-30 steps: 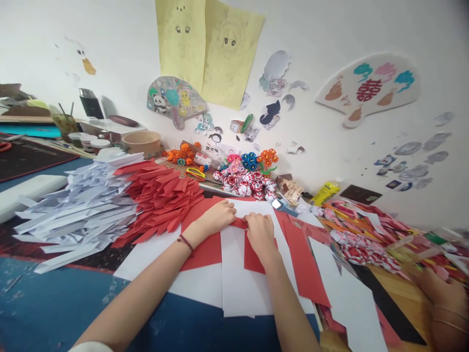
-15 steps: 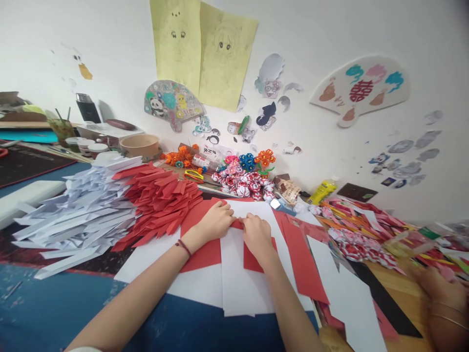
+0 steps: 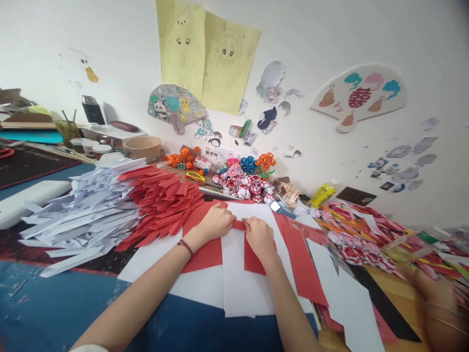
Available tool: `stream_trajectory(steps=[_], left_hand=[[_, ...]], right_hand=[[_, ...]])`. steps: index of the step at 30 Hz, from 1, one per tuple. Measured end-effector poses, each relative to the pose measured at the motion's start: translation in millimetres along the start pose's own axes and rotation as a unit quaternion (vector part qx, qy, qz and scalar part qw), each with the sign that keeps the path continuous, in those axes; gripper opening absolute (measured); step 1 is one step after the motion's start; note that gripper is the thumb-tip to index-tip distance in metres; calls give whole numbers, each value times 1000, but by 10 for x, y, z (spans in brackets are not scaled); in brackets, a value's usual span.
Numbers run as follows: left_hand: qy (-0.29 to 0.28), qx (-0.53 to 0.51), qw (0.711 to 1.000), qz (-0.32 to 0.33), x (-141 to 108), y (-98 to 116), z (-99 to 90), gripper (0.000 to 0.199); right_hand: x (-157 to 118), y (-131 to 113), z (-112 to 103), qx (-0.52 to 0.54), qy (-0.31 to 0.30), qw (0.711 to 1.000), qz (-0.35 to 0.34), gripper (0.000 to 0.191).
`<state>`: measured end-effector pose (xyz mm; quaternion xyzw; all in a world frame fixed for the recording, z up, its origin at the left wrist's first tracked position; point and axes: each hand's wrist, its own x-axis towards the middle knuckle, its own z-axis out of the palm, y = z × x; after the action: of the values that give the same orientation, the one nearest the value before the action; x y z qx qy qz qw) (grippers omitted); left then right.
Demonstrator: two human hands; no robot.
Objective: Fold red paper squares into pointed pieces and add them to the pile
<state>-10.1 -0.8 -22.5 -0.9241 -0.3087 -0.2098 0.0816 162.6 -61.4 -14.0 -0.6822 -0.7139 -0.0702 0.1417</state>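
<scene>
Between my two hands a small folded red paper strip (image 3: 240,225) lies over white sheets (image 3: 234,274). My left hand (image 3: 216,223) pinches its left end, fingers bent together. The right end is pinched by my right hand (image 3: 259,237), thumb and forefinger close together. Beneath my right wrist sits a red paper piece (image 3: 252,256), partly covered. A larger red sheet (image 3: 205,259) lies under my left hand. To the left are a heap of folded red strips (image 3: 164,200) and a heap of folded white strips (image 3: 84,210).
Paper flowers (image 3: 245,183), a tan bowl (image 3: 142,146) and a yellow bottle (image 3: 322,194) stand along the wall. At right, another person's hand (image 3: 436,293) is near colourful strips. Red and white sheets (image 3: 355,303) lie right of my arm.
The view has shifted slightly. My right hand has moved a little to the right, and more of the red strip shows between my hands. The other person's hand has moved slightly left.
</scene>
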Motion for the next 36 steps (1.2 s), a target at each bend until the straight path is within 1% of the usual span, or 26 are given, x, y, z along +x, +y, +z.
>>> stream_trajectory(steps=[4, 7, 9, 13, 16, 18, 20, 23, 25, 31, 36], left_hand=[[17, -26, 999, -37, 50, -13, 91, 22], [32, -63, 995, -71, 80, -25, 142, 14], [30, -99, 990, -91, 92, -43, 165, 11], [14, -150, 982, -110, 110, -83, 181, 10], [14, -175, 978, -117, 121, -81, 156, 7], [17, -193, 975, -113, 129, -64, 126, 6], [20, -203, 974, -97, 135, -45, 95, 7], [19, -194, 978, -70, 147, -36, 64, 12], [19, -178, 982, -65, 155, -49, 53, 13], [24, -165, 984, -68, 153, -133, 34, 14], [33, -177, 978, -101, 146, -176, 63, 11]], right_hand=[[62, 17, 71, 74, 24, 997, 22, 22], [112, 33, 124, 113, 31, 993, 24, 13], [138, 56, 152, 136, 30, 990, 25, 10], [166, 110, 190, 178, 32, 983, 2, 9], [179, 115, 203, 188, 47, 981, -25, 1], [188, 101, 205, 196, 57, 978, -46, 5], [198, 86, 207, 209, 58, 975, -51, 7], [217, 86, 209, 226, 56, 973, -16, 7], [232, 102, 205, 229, 60, 972, -1, 10], [250, 172, 139, 245, 67, 967, -27, 11], [233, 227, 103, 228, 81, 970, -38, 17]])
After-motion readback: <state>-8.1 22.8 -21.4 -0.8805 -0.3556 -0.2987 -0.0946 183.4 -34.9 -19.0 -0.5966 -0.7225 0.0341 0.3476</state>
